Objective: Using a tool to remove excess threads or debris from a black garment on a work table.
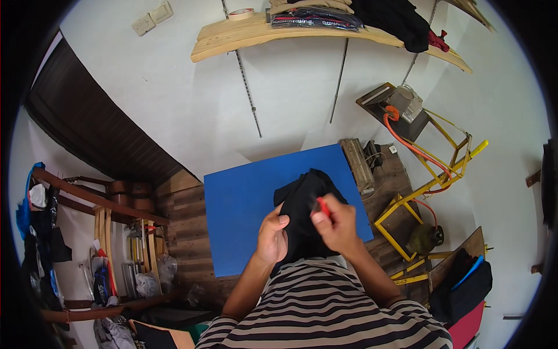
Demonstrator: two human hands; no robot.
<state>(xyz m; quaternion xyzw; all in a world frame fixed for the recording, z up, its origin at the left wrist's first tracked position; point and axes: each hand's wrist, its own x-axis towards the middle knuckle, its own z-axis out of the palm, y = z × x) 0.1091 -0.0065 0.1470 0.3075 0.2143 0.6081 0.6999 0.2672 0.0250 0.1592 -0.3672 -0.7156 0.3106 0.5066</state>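
Observation:
A black cloth point(305, 195), bunched and draped, lies over the near right part of a blue tabletop point(241, 215) and reaches close to my body. My left hand point(272, 237) grips its left edge, thumb on top and fingers partly under the fabric. Over the cloth's right side, my right hand point(338, 227) is closed around a small red-handled tool point(322, 207). The tool's working end is blurred against the black, so its kind cannot be made out.
Above the table, a wooden shelf point(221, 43) carries folded clothes and a tape roll point(241, 14). To the right stand a yellow metal frame point(401, 224), an orange hose point(415, 152) and a gas cylinder point(424, 238). A cluttered rack point(107, 215) is on the left.

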